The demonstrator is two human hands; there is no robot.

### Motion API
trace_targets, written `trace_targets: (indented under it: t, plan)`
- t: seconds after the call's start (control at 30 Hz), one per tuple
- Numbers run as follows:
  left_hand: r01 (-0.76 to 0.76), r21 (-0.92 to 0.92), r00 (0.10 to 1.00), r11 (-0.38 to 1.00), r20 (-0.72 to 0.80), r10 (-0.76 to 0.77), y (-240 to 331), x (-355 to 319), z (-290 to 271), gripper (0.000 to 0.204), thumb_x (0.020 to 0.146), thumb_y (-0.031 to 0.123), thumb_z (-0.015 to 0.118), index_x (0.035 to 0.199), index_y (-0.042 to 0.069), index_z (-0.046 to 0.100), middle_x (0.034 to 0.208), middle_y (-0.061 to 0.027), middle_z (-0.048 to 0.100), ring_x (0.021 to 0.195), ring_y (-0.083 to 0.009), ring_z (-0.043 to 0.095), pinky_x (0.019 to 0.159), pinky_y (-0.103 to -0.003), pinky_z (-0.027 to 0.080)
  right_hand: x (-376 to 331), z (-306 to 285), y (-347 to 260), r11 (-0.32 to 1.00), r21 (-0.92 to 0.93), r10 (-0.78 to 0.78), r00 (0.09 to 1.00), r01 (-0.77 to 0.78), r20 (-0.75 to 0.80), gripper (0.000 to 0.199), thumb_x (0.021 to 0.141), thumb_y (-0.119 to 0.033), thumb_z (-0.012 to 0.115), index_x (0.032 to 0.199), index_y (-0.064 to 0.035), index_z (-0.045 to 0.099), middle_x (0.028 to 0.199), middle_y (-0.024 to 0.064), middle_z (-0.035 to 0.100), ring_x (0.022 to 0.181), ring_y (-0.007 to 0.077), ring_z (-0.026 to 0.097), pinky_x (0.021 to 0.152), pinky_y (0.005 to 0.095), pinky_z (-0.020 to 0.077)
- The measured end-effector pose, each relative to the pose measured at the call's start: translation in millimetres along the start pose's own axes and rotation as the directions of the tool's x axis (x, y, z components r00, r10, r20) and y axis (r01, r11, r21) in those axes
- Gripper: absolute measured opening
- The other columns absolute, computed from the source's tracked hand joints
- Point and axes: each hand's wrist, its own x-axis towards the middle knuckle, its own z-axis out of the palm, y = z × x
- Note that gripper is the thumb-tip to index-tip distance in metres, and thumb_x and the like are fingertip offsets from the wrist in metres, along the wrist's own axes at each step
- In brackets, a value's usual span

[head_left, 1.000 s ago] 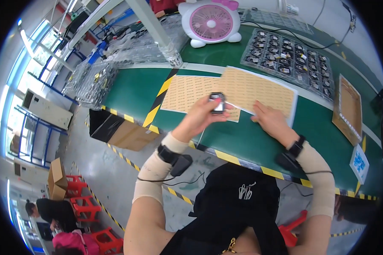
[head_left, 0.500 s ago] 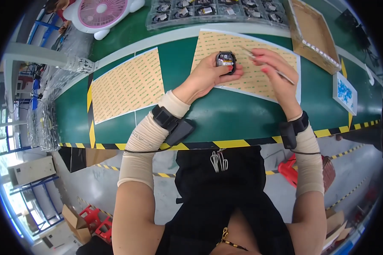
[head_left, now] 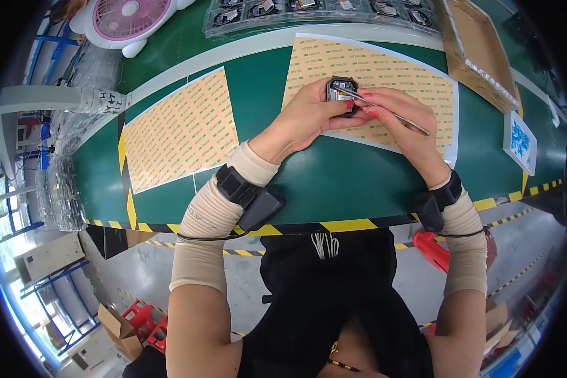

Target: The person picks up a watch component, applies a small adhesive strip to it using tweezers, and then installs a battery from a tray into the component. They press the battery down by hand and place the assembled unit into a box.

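Note:
My left hand point(head_left: 305, 116) grips a small black watch case point(head_left: 343, 82), its open side up with electronic parts showing inside. The thumb lies over the near edge of the case. In my right hand point(head_left: 406, 120) is a pair of slim metal tweezers point(head_left: 417, 129), pinched between thumb and fingers. Their tip is over the inside of the case; whether it touches a part cannot be made out. Beneath both hands lies a tan adhesive sheet point(head_left: 312, 60) with green print and a white border.
A second tan sheet point(head_left: 179, 129) lies left on the green table point(head_left: 264, 75). At the back stand a clear tray point(head_left: 277, 24) of watch parts and a pink-and-white fan point(head_left: 131, 22). To the right are a cardboard box point(head_left: 485, 69) and a white tray point(head_left: 508, 148) with blue bits.
My right hand has brought the tweezers left and down, from beside the case to over it. The view has shifted slightly. My left hand keeps its hold on the case.

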Motion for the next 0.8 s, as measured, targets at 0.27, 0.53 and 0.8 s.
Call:
trace_targets:
  t: [0.27,0.53,0.8]
  plan:
    - [0.016,0.051,0.999,0.999,-0.047,-0.013,-1,0,-4,0.028,0.086,-0.002,0.046,0.114,-0.002,0.045,0.106,-0.0085,0.053,0.094,-0.0168,0.056,0.084,-0.032,0.051,0,0,-7,0.916,-0.266,-0.246,0.945,0.299,0.215,0.023,0.072,0.004,0.062,0.095,0.0027,0.060,0.103,0.0152,0.060,0.092,0.0277,0.060,0.077,0.0320,0.0505]
    - [0.027,0.068,0.996,0.997,-0.092,-0.020,-4,-3,-2,0.028,0.087,0.000,0.047,0.115,0.000,0.046,0.106,-0.0065,0.053,0.093,-0.0149,0.056,0.081,-0.029,0.051,-6,4,-8,0.863,-0.345,-0.292,0.922,0.368,0.253,0.026,0.068,0.004,0.066,0.092,0.0012,0.060,0.105,0.0145,0.060,0.092,0.0292,0.060,0.076,0.0345,0.0513]
    - [0.011,0.009,0.999,1.000,-0.049,-0.011,-3,-1,-3,0.024,0.084,-0.003,0.049,0.108,-0.001,0.046,0.101,-0.0087,0.053,0.090,-0.0182,0.058,0.078,-0.033,0.053,-7,4,-4,0.890,-0.304,-0.289,0.937,0.338,0.196,0.028,0.068,0.003,0.066,0.096,0.0005,0.060,0.106,0.0134,0.060,0.090,0.0281,0.061,0.074,0.0327,0.0516]
